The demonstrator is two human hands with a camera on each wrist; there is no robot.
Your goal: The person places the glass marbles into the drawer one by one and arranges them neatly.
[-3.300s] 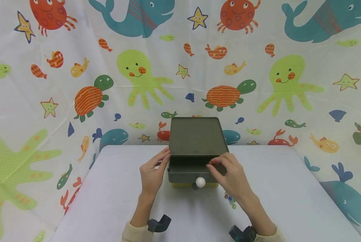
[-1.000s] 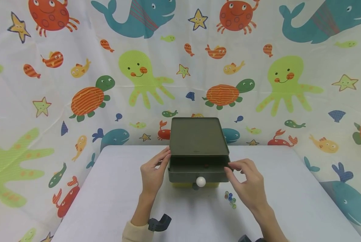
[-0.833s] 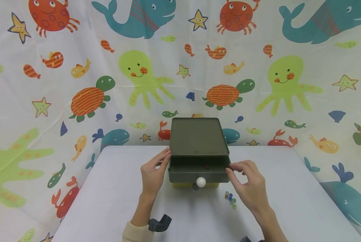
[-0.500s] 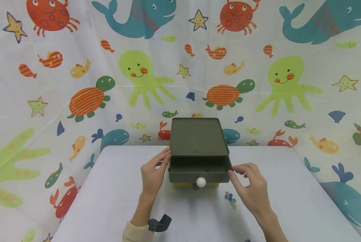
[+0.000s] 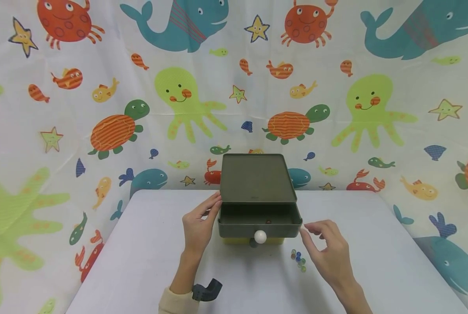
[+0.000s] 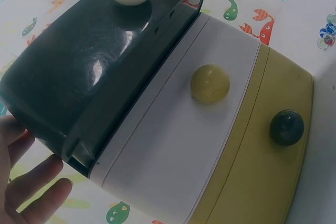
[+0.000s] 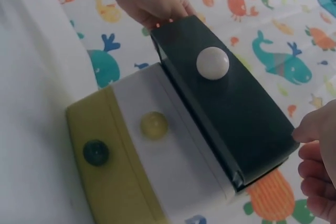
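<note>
A person's left hand (image 5: 197, 226) braces the left side of a small drawer chest (image 5: 255, 179), fingers straight, steadying it with its top drawer (image 5: 259, 220) pulled open (white knob forward). The right hand (image 5: 325, 253), empty with fingers loosely curled, hovers right of the chest above loose marbles (image 5: 298, 259) on the tabletop (image 5: 375, 261).

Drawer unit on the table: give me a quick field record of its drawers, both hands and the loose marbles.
top drawer: dark green, pulled open, white knob
lower drawers: white and yellow, closed
inside top drawer: one small marble
left hand: rests on unit's left side
right hand: empty, just right of the open drawer
loose marbles: on table, near right hand
</note>
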